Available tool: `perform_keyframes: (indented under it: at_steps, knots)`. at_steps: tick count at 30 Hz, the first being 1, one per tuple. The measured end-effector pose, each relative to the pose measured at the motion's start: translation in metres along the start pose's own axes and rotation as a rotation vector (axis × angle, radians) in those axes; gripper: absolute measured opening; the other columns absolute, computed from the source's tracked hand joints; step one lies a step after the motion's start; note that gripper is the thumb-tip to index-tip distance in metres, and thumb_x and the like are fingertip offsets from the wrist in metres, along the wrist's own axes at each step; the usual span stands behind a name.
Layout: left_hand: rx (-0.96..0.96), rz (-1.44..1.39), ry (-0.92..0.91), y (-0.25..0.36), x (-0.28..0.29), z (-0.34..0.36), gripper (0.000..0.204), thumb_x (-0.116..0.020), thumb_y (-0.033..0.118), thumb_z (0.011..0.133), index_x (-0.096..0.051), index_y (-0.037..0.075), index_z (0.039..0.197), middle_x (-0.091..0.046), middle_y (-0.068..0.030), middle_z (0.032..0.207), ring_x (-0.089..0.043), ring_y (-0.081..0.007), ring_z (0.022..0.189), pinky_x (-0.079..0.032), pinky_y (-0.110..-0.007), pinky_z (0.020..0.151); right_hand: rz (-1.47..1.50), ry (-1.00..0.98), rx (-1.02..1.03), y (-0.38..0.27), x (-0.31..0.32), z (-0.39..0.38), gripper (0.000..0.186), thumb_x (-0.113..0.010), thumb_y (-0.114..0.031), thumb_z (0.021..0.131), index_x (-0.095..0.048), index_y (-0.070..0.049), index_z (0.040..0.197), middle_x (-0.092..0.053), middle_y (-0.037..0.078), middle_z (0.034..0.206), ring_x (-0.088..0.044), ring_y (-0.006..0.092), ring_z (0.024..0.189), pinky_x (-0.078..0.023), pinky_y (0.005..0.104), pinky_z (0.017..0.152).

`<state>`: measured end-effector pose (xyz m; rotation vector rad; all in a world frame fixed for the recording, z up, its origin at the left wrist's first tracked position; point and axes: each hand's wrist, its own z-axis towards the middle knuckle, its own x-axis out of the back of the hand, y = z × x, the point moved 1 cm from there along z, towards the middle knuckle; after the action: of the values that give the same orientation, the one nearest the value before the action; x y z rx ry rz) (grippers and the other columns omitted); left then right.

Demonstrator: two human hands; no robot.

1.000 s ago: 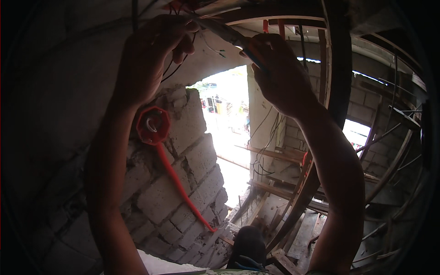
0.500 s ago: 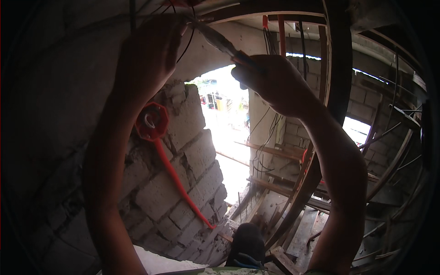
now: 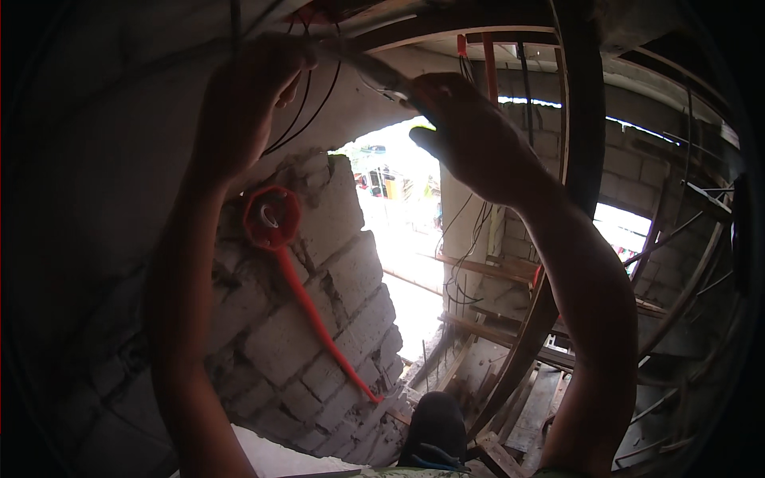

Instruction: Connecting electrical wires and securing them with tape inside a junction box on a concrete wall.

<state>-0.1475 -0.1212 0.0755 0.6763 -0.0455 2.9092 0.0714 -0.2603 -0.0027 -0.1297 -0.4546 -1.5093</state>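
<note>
Both my arms reach up toward the ceiling. My right hand [image 3: 482,143] is closed round the handles of a pair of pliers [image 3: 382,76], whose metal jaws point up and left to my other hand. My left hand [image 3: 251,99] is closed in a pinch at the jaws' tip, on what looks like an electrical wire; shadow and blur hide its end. Thin black wires [image 3: 325,99] hang in a loop beside those fingers. They come from a dark red box [image 3: 315,13] overhead, only partly seen.
A red octagonal junction box [image 3: 269,217] with a red conduit [image 3: 315,319] sits on the rough block wall [image 3: 339,203] below my left hand. Past a bright opening, a dark post [image 3: 584,111] stands at the right. Wooden boards [image 3: 522,414] lie far below, near my dark-clad leg [image 3: 434,426].
My right hand and the pliers have moved slightly up. My left hand has dropped a little, and more of the black wire loop shows. The view has shifted slightly.
</note>
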Motion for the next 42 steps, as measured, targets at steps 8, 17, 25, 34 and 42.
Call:
perform_keyframes:
  at_steps: [8,17,25,34,42]
  knots:
    - [-0.017,-0.438,-0.142,-0.016,0.001,0.007,0.029,-0.053,0.027,0.102,-0.067,0.002,0.097,-0.047,0.0033,0.068,-0.038,-0.0064,0.06,-0.033,-0.025,0.059,-0.264,0.241,0.111,0.005,0.0,0.008,0.034,-0.068,-0.024,0.093,-0.065,-0.012,0.125,-0.055,0.006,0.13,-0.056,0.0234,0.121,-0.053,0.0383,0.1]
    - [0.065,-0.687,-0.034,-0.023,-0.001,0.015,0.029,-0.056,0.025,0.102,-0.066,-0.001,0.109,-0.042,0.0059,0.068,-0.034,-0.0046,0.06,-0.036,-0.027,0.063,-0.34,0.229,0.078,0.022,-0.012,-0.001,0.039,-0.066,-0.021,0.094,-0.061,-0.015,0.132,-0.056,0.007,0.128,-0.055,0.0233,0.121,-0.052,0.0395,0.101]
    - [-0.331,0.255,0.238,0.0,-0.007,0.003,0.023,-0.057,0.02,0.103,-0.067,0.01,0.122,-0.062,0.0022,0.083,-0.056,-0.0098,0.075,-0.047,-0.03,0.071,-0.357,0.165,0.027,0.022,-0.01,-0.006,0.04,-0.064,-0.017,0.092,-0.058,-0.013,0.131,-0.059,0.009,0.119,-0.059,0.0239,0.116,-0.055,0.0405,0.095]
    - [-0.625,0.444,-0.106,-0.003,-0.017,-0.013,0.02,-0.068,0.01,0.094,-0.069,0.009,0.115,-0.068,-0.0049,0.091,-0.064,-0.0158,0.079,-0.051,-0.031,0.069,-0.376,0.076,-0.045,0.022,-0.009,-0.004,0.034,-0.058,-0.015,0.094,-0.061,-0.01,0.127,-0.061,0.008,0.115,-0.062,0.0219,0.104,-0.058,0.0381,0.088]
    - [-0.174,0.12,-0.307,-0.004,-0.026,-0.014,0.029,-0.058,0.03,0.101,-0.072,0.005,0.097,-0.058,-0.0003,0.079,-0.048,-0.0092,0.066,-0.042,-0.029,0.062,-0.45,0.177,0.076,0.024,-0.007,-0.005,0.042,-0.059,-0.011,0.09,-0.063,-0.017,0.131,-0.063,0.002,0.109,-0.059,0.0201,0.108,-0.056,0.0383,0.093]
